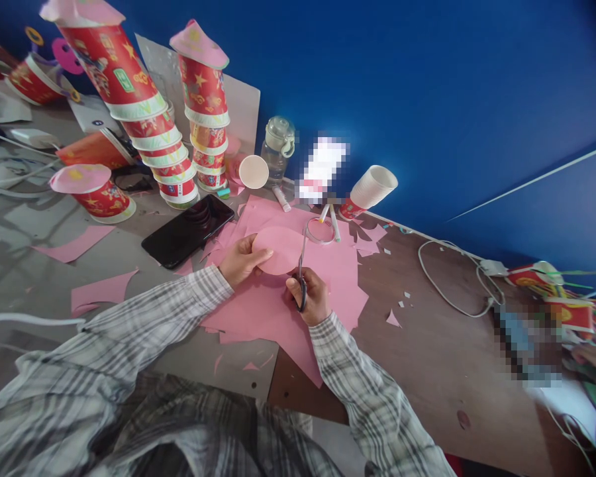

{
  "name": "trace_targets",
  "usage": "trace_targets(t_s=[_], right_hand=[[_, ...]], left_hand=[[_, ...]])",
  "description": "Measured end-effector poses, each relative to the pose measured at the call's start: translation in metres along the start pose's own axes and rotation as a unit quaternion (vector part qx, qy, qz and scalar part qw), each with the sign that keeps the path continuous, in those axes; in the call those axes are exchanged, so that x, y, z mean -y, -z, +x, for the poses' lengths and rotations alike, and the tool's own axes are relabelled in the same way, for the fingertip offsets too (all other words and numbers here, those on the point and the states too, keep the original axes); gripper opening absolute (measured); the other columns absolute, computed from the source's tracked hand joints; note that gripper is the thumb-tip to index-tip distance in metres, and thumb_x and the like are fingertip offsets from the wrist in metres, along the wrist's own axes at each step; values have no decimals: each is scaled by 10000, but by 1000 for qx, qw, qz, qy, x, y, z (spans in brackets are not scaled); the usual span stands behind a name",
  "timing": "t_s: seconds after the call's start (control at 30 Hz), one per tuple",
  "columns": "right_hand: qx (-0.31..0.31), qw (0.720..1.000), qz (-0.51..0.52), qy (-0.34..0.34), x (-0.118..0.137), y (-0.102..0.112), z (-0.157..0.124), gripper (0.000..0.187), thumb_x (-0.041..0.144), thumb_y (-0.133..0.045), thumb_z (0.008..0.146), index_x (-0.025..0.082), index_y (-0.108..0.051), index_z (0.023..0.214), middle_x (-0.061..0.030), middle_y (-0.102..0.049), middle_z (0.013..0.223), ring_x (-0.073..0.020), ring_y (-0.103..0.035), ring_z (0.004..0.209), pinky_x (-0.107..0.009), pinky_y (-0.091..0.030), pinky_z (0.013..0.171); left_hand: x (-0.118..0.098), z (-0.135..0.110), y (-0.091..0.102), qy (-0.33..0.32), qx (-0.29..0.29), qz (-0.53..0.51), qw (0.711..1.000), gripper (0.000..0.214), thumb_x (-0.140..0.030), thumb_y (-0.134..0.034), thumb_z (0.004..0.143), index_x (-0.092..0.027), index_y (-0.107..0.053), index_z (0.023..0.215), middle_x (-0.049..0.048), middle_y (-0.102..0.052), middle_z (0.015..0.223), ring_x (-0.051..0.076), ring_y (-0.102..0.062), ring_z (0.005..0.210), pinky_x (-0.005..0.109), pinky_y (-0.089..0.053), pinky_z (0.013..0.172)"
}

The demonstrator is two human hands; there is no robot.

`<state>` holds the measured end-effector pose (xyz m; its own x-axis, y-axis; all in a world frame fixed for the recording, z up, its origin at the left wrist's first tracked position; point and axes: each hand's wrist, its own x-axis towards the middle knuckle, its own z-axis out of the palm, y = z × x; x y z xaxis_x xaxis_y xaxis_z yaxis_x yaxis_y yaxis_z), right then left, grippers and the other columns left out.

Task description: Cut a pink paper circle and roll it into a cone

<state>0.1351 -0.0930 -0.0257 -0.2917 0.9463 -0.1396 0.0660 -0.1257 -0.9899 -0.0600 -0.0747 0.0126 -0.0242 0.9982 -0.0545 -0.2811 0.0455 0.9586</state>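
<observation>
A rounded piece of pink paper (282,250) is pinched at its left edge by my left hand (243,260), thumb on top. My right hand (310,296) is closed round the dark handles of a pair of scissors (302,291). The scissor blades point away from me, at the right edge of the paper; whether they touch it I cannot tell. Beneath both hands lies a pile of pink paper sheets (273,311). Just beyond the blades, a roll of clear tape (320,230) rests on the pile beside a few marker pens (334,224).
Two towers of red paper cups (122,73) (203,93) with pink tops stand at the back left. A black phone (189,230) lies near my left hand. Stacked white cups (373,185) and a water bottle (277,151) stand by the blue wall. A white cable (447,306) loops at right.
</observation>
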Motion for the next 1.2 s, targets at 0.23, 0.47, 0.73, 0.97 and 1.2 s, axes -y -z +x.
trace_targets(t_s=[0.23,0.47,0.73,0.97,1.2], right_hand=[[12,1000,5,-15,2,-2,0,778,894,-1087,697,292,-668,956,98,-624,526,-159,-580,438,-291,-506,465],[17,1000,-12,-21,3,-1,0,774,901,-1073,689,290,-669,941,91,-618,515,-153,-557,442,-292,-507,475],[39,998,-41,-24,3,2,2,727,860,-1062,709,284,-683,939,92,-615,537,-131,-523,488,-260,-448,496],[36,998,-39,-32,1,3,2,679,804,-1061,720,284,-684,942,95,-615,544,-135,-544,486,-274,-515,499],[31,998,-32,-37,4,0,2,694,810,-1061,687,287,-675,930,96,-612,526,-134,-542,471,-289,-542,507]], left_hand=[[-1,3,3,6,-18,-11,1000,328,-376,-664,577,-130,-541,756,-55,-480,482,44,-368,322,168,-281,270],[-2,6,6,11,-30,-27,999,311,-375,-679,561,-134,-537,696,-50,-482,485,45,-376,334,166,-266,273],[-4,9,11,5,-40,-32,999,311,-378,-686,552,-141,-537,686,-57,-475,471,42,-369,332,165,-268,285],[-8,9,11,3,-43,-26,999,307,-385,-679,553,-142,-525,662,-58,-470,447,42,-362,316,159,-252,271],[-4,11,14,11,-29,-28,999,300,-377,-672,570,-141,-543,704,-52,-479,481,48,-382,355,168,-274,304]])
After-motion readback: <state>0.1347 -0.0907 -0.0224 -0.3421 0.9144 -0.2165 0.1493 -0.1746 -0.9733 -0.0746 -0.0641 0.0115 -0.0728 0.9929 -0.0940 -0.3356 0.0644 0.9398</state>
